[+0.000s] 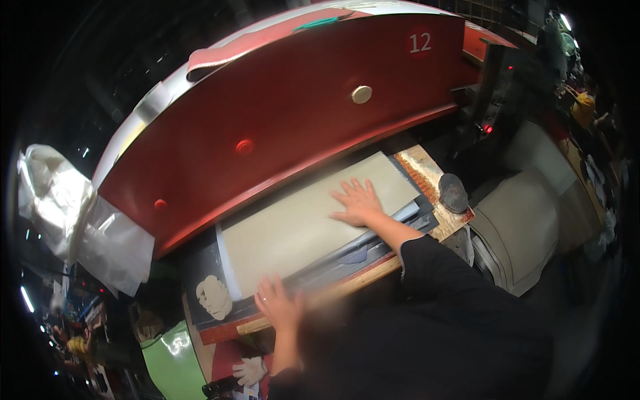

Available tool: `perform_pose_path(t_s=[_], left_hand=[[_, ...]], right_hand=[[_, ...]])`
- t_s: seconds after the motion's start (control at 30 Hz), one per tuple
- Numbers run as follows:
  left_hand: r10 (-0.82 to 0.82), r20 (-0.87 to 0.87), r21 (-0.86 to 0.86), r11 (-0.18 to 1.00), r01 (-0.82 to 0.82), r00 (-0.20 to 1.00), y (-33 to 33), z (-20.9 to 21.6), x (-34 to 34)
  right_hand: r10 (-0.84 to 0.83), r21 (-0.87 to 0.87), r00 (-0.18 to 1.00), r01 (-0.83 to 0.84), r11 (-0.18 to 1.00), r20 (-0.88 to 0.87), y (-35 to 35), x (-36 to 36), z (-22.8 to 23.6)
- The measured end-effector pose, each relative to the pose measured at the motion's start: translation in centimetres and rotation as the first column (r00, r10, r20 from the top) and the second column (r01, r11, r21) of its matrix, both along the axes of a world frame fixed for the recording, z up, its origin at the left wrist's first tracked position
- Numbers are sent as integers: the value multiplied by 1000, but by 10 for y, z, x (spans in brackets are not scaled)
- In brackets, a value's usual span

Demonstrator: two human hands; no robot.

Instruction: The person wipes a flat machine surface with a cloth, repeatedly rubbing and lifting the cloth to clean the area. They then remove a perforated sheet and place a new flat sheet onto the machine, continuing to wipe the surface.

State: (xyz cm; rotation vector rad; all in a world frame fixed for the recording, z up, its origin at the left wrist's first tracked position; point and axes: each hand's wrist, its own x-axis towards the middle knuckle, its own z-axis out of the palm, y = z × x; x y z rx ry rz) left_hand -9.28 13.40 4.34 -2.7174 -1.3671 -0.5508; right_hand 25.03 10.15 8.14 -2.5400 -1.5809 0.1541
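Note:
A long beige sheet (287, 230) of smooth, leather-like material lies on the bed in front of me, with a pale bluish layer showing along its left and near edges. My right hand (360, 203) rests on its right part, palm down and fingers spread. At its near left edge is my left hand (279, 305), slightly blurred, with the fingers stretched out toward the sheet and touching its border. Neither hand grips anything. Under the sheet is a dark board (250, 308) with a wooden front edge.
A large red machine beam (293, 127) overhangs the bed's far side. Beige cut pieces (214, 297) lie at the left, a dark rounded object (453, 193) at the right. Folded beige sheets (517, 227) hang at the right; clear plastic (60, 200) is far left. A white glove (250, 371) lies below.

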Motion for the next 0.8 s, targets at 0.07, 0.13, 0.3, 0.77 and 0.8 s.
perform_pose_path(t_s=[0.07, 0.13, 0.3, 0.77, 0.8], left_hand=[[-40, -11, 12, 999, 40, 999, 14, -4, 13], [0, -60, -69, 998, -4, 998, 20, -10, 19], [68, -6, -62, 996, -69, 998, 20, -24, 17], [115, 176, 43, 991, -125, 978, 9, -21, 11], [114, 185, 25, 992, -120, 976, 8, -22, 10]], right_hand=[[-16, 1, 1000, 16, 1000, 0, 10, -1, 3], [-33, -1, 999, 33, 999, -9, 12, -3, 5], [-23, 10, 1000, 23, 1000, -21, 7, -13, 0], [-12, -11, 1000, 12, 1000, -19, 7, -33, 1], [-17, -6, 1000, 17, 1000, -24, 6, -34, 1]])
